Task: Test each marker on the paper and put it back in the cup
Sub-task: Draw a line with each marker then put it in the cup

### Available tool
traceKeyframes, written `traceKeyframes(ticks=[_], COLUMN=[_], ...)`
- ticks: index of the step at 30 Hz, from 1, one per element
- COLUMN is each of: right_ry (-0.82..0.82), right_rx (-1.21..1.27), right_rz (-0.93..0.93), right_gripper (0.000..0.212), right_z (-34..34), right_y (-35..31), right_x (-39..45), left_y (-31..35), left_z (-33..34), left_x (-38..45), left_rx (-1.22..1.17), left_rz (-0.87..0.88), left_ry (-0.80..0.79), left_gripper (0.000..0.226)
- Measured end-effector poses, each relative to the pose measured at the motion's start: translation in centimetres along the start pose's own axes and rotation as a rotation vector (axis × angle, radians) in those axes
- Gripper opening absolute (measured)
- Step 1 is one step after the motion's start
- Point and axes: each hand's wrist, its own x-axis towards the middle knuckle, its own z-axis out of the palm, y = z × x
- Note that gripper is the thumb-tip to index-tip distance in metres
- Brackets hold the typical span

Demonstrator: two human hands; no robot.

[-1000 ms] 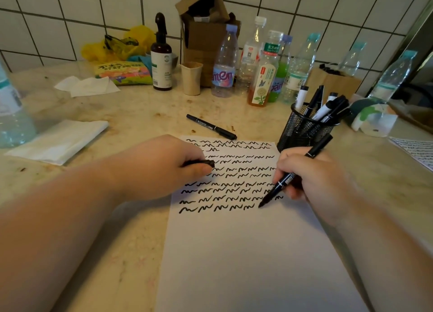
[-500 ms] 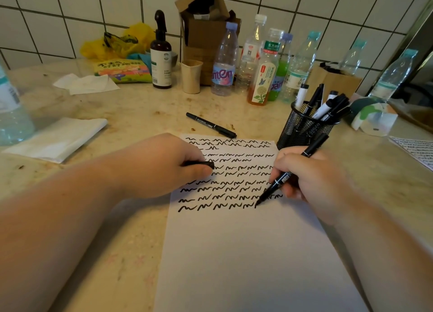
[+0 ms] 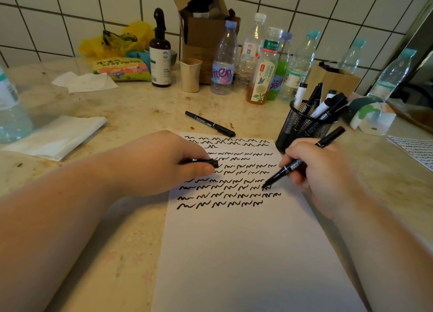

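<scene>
A white sheet of paper [image 3: 246,253] lies in front of me, its upper part filled with rows of black squiggles. My right hand [image 3: 321,171] grips a black marker [image 3: 293,167] with its tip on the paper at the right end of a squiggle row. My left hand [image 3: 161,164] rests on the paper's left edge and holds a black marker cap [image 3: 206,163]. A black mesh cup [image 3: 297,126] with several markers stands just beyond my right hand. Another capped black marker [image 3: 209,124] lies on the counter above the paper.
Several plastic bottles [image 3: 223,61], a brown pump bottle [image 3: 160,54], a beige cup [image 3: 190,75] and a cardboard box [image 3: 203,26] line the tiled wall. Folded tissue [image 3: 61,136] lies at the left. Another scribbled sheet [image 3: 419,150] sits at the right edge.
My right hand moved the marker tip up from the end of the bottom row to the right end of a higher row. My left hand stayed put with the cap.
</scene>
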Motion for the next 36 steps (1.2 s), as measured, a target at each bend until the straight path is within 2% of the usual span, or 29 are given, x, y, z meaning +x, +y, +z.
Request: traceKeyframes(ticks=[2, 7, 12, 16, 19, 23, 26, 29, 36], right_ry=[-0.031, -0.263, -0.307, -0.319, -0.355, -0.353, -0.352, -0.36, -0.359], right_rx=[0.109, 0.326, 0.505, 0.404, 0.371, 0.312, 0.246, 0.196, 0.313], right_rz=[-0.019, -0.076, -0.046, -0.06, -0.069, -0.045, -0.018, -0.01, 0.076], right_gripper=[0.022, 0.017, 0.028, 0.022, 0.003, 0.016, 0.016, 0.006, 0.01], right_z=[-0.1, 0.6, 0.7, 0.8, 0.9, 0.8, 1.0, 1.5, 1.9], right_y=[-0.3, -1.2, -0.8, -0.9, -1.0, -1.0, -0.8, -0.6, -0.2], right_x=[-0.2, -0.9, -0.9, -1.1, -1.2, -1.1, -1.0, -0.9, -0.9], left_y=[0.2, 0.4, 0.4, 0.5, 0.6, 0.7, 0.8, 1.2, 1.8], left_z=[0.0, 0.1, 0.1, 0.1, 0.2, 0.2, 0.4, 0.6, 0.7], left_x=[-0.1, 0.0, 0.0, 0.0, 0.0, 0.2, 0.3, 0.4, 0.3], left_rx=[0.0, -0.025, -0.034, -0.055, -0.055, -0.037, 0.005, 0.051, 0.16], left_rz=[0.006, 0.025, 0.043, 0.055, 0.061, 0.042, 0.035, 0.016, 0.023], left_ry=[-0.004, 0.011, 0.007, -0.003, -0.002, 0.025, 0.03, 0.019, 0.083], left_gripper=[0.03, 0.025, 0.024, 0.018, 0.02, 0.019, 0.02, 0.023, 0.025])
